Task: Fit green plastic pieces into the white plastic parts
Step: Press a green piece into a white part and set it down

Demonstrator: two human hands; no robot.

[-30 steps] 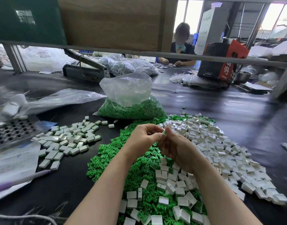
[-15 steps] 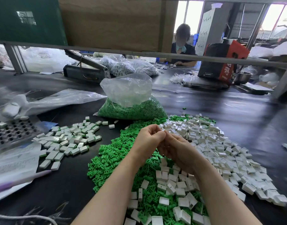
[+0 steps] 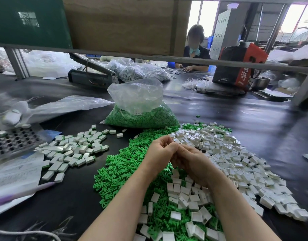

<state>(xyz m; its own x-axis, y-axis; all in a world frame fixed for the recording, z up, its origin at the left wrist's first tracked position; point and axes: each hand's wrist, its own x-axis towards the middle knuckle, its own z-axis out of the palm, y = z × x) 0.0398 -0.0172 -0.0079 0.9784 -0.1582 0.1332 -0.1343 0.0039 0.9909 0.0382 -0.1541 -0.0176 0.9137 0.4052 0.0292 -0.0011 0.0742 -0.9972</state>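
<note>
Green pieces (image 3: 122, 169) lie in a loose heap on the dark table (image 3: 236, 115), spreading from the middle of the view down toward the near edge. White parts (image 3: 236, 162) form a second, wider heap to the right of it, and the two heaps overlap near the bottom, where white parts sit on top of the green.

The left hand (image 3: 159, 153) and the right hand (image 3: 193, 164) meet just above the place where the two heaps join. Both are curled, knuckles up, with the fingertips of one touching those of the other — the spot between them is hidden by the fingers themselves, so what they hold, if anything, cannot be told. No green piece or white part shows between the fingers; the nearest loose ones lie directly below and just beside the hands.

Behind the heaps stands a clear bag (image 3: 139, 108), its lower half full of green pieces. To the left, well apart from the hands, lies a smaller pile of white blocks with green edges (image 3: 75, 150). Further left — a metal plate with rows of holes (image 3: 14, 141), some printed paper (image 3: 15, 173) and a pale pen (image 3: 24, 190) resting on it. Across the table a seated person (image 3: 196, 49) has both hands on the surface, beside a red and black box (image 3: 240, 65).
</note>
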